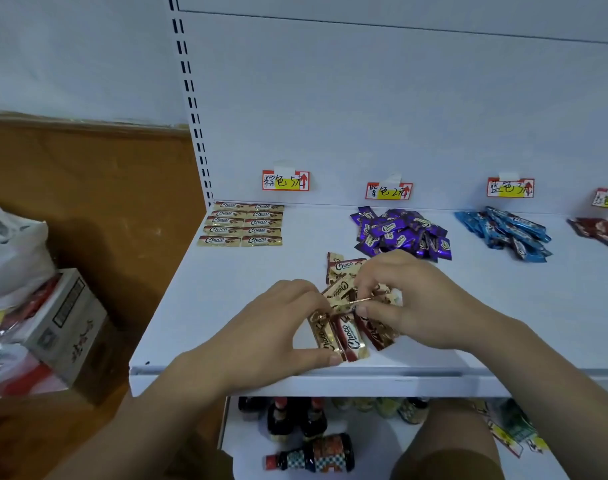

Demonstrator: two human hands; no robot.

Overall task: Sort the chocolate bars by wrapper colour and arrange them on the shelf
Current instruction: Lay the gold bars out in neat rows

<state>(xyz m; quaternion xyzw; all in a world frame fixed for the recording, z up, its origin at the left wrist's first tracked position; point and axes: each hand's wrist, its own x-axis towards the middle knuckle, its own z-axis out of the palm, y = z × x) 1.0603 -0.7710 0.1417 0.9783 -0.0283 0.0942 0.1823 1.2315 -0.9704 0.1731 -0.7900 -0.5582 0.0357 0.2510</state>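
Observation:
A loose heap of gold-and-brown chocolate bars (344,271) lies near the front of the white shelf (198,299). My right hand (413,299) pinches one gold bar (359,301) edge-on above the heap. My left hand (278,327) curls round several bars (340,337) at the heap's near end, thumb under them. At the back left, gold bars (241,223) lie in two neat columns. A purple pile (401,233), a blue pile (510,232) and a red pile (602,232) follow to the right.
Handwritten price labels (285,181) hang on the back panel above each group. Bottles (313,455) stand and lie on the lower shelf. A cardboard box (70,327) and a white plastic bag (11,247) sit on the floor at the left.

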